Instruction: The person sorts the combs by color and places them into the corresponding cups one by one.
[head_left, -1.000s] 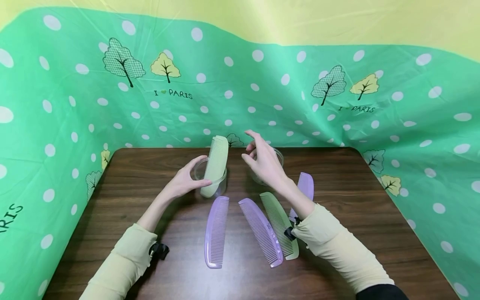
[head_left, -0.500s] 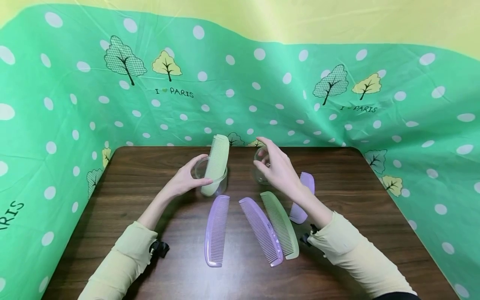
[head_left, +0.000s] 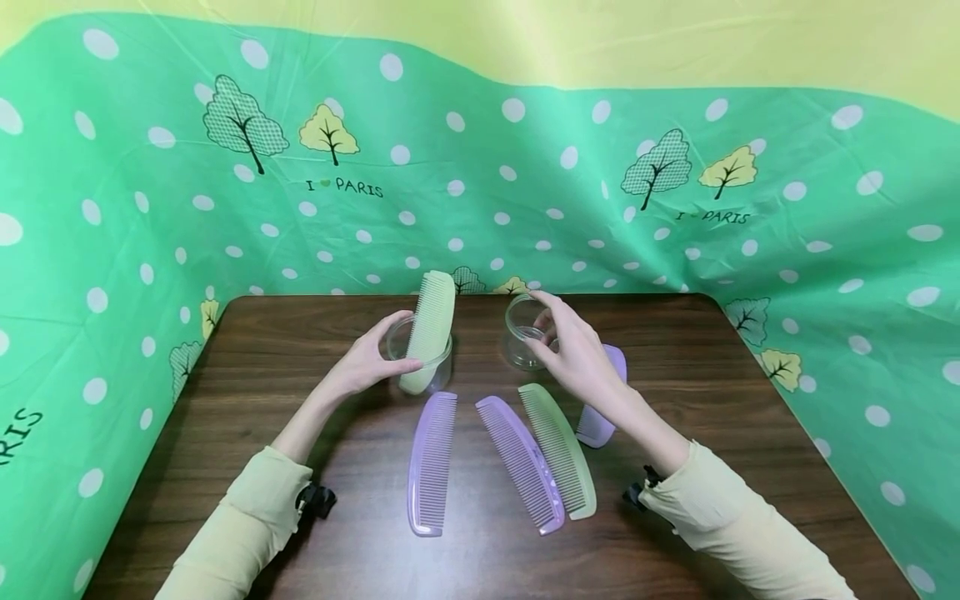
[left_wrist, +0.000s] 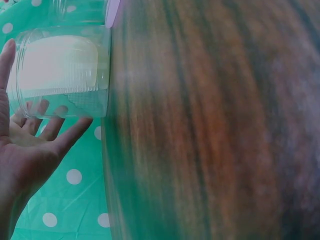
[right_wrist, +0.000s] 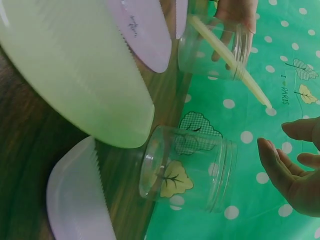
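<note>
My left hand (head_left: 366,365) holds a clear plastic jar (head_left: 443,377) around its rim, thumb in front and fingers behind. A pale green comb (head_left: 435,312) leans in that jar, its upper end sticking out past the rim. To the right stands a second clear jar (head_left: 516,340) with nothing in it. My right hand (head_left: 576,350) is over this jar's right side in the head view, fingers loosely bent. In the right wrist view the fingertips (right_wrist: 267,152) are apart from the jar's mouth, and the hand holds nothing.
On the dark wooden table (head_left: 300,517) lie a purple comb (head_left: 431,471) at the left, another purple comb (head_left: 522,467) beside a green comb (head_left: 558,454), and a third purple comb (head_left: 597,425) partly under the right forearm. A dotted green cloth (head_left: 457,192) hangs behind.
My right hand has drawn back to the right and toward me, uncovering more of the second jar. The left hand, its jar and the pale green comb have stayed put.
</note>
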